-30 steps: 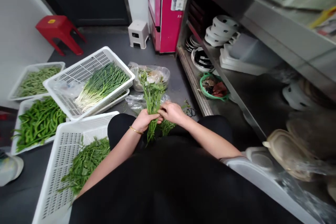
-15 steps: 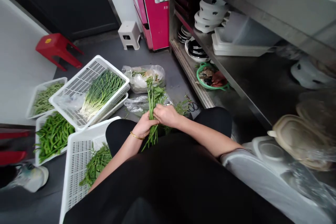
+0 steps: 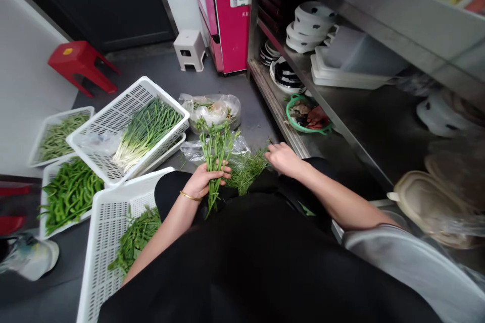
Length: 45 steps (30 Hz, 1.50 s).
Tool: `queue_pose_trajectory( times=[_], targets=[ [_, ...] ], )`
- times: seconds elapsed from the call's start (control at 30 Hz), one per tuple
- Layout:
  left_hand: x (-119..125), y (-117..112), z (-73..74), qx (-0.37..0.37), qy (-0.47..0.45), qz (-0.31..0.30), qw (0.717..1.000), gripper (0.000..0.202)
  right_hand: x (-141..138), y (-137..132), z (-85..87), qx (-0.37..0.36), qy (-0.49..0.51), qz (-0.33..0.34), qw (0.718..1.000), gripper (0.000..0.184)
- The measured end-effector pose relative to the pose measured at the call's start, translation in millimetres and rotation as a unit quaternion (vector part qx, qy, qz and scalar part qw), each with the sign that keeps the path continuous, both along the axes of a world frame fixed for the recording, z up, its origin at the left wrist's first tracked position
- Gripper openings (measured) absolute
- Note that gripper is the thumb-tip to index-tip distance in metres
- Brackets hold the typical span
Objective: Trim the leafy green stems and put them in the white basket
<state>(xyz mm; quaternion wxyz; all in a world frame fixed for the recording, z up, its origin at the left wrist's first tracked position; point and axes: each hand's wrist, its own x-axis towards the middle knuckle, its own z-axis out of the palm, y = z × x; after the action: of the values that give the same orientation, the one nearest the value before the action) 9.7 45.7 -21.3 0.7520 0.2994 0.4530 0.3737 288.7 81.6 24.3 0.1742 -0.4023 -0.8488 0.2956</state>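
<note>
My left hand (image 3: pixel 206 180) is closed round a bunch of leafy green stems (image 3: pixel 214 150), held upright above my lap; a gold bracelet sits on that wrist. My right hand (image 3: pixel 280 156) has reached out to the right onto a loose pile of greens (image 3: pixel 247 169) on the floor by my knee. Its fingers curl at the pile's edge, and whether they hold a stem is unclear. Just left of my lap stands a white slotted basket (image 3: pixel 104 227) with trimmed greens (image 3: pixel 136 236) in it.
More white baskets to the left hold scallions (image 3: pixel 146 128), green peppers (image 3: pixel 70 193) and green beans (image 3: pixel 56 133). Plastic bags (image 3: pixel 212 111) lie ahead. A steel shelf (image 3: pixel 288 126) on the right carries plates and a green basket (image 3: pixel 306 117). Red stool (image 3: pixel 78 63), small white stool (image 3: pixel 189 49), pink cabinet (image 3: pixel 231 15) behind.
My right hand left the bunch and moved right to the loose pile on the floor. My left hand keeps the bunch, now slightly lower and to the left.
</note>
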Motion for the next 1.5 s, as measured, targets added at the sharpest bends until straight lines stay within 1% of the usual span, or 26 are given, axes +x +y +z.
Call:
queue_pose_trajectory(
  times=[0.03,0.07,0.13,0.17,0.23,0.3,0.37,0.43,0.5,0.53,0.57,0.63,0.73,0.9,1.03,1.2,1.3,1.37,1.4,1.43,1.5],
  targets=[
    [0,0,2.2,-0.001,0.003,-0.002,1.0,0.034,-9,-1,-4.7,0.061,-0.024,-0.014,0.998,0.018],
    [1,0,4.4,-0.003,0.005,-0.005,1.0,0.032,-18,0,-8.2,0.125,-0.039,-0.015,0.991,0.018],
    [4,0,9.1,-0.005,0.005,-0.014,1.0,0.029,-37,3,-12.2,0.248,-0.06,0.015,0.967,0.025],
    [5,-1,11.3,-0.006,0.003,-0.018,1.0,0.029,-44,5,-13.2,0.289,-0.057,0.038,0.955,0.027],
    [7,-3,15.1,-0.006,-0.003,-0.02,1.0,0.03,-54,8,-13.8,0.337,-0.043,0.073,0.938,0.027],
    [6,-6,17.8,-0.004,-0.003,-0.009,1.0,0.03,-55,9,-12.5,0.355,-0.016,0.072,0.932,0.027],
    [4,-9,19.4,0.001,0.006,0.01,1.0,0.031,-49,7,-7.6,0.351,0.03,0.032,0.935,0.025],
    [1,-12,20.4,0.008,0.017,0.024,1.0,0.031,-38,6,1.4,0.345,0.082,-0.04,0.934,0.02],
    [0,-14,21.8,0.013,0.027,0.028,0.999,0.032,-27,8,12.9,0.354,0.116,-0.109,0.922,0.015],
    [0,-14,22.8,0.017,0.033,0.028,0.999,0.032,-23,10,18.7,0.362,0.12,-0.124,0.916,0.014],
    [1,-14,23.9,0.021,0.037,0.026,0.999,0.031,-21,12,24.0,0.369,0.116,-0.122,0.914,0.013],
    [3,-14,26.4,0.029,0.043,0.018,0.998,0.03,-21,18,31.9,0.371,0.095,-0.086,0.92,0.013],
    [7,-15,30.2,0.036,0.045,0.009,0.998,0.03,-26,26,35.2,0.36,0.071,-0.026,0.93,0.016],
    [8,-18,33.2,0.03,0.04,-0.001,0.999,0.031,-31,36,24.3,0.342,0.03,0.011,0.939,0.02],
    [5,-18,33.0,0.037,0.041,-0.003,0.998,0.03,-31,43,15.9,0.319,0.023,0.022,0.947,0.021],
    [4,-17,30.9,0.035,0.037,-0.011,0.999,0.031,-31,45,14.5,0.303,0.013,0.026,0.953,0.019],
    [4,-16,28.2,0.029,0.034,-0.017,0.999,0.031,-29,44,15.9,0.26,0.029,0.021,0.965,0.019],
    [3,-16,26.8,0.026,0.032,-0.018,0.999,0.031,-25,44,17.4,0.208,0.093,-0.016,0.974,0.018],
    [2,-15,26.5,0.026,0.032,-0.018,0.999,0.031,-22,45,18.2,0.182,0.141,-0.053,0.972,0.017],
    [1,-15,26.5,0.027,0.033,-0.016,0.999,0.031,-19,46,18.8,0.156,0.194,-0.097,0.964,0.019],
    [0,-16,27.4,0.026,0.036,-0.013,0.999,0.031,-13,48,18.9,0.092,0.284,-0.176,0.938,0.025]
  ],
)
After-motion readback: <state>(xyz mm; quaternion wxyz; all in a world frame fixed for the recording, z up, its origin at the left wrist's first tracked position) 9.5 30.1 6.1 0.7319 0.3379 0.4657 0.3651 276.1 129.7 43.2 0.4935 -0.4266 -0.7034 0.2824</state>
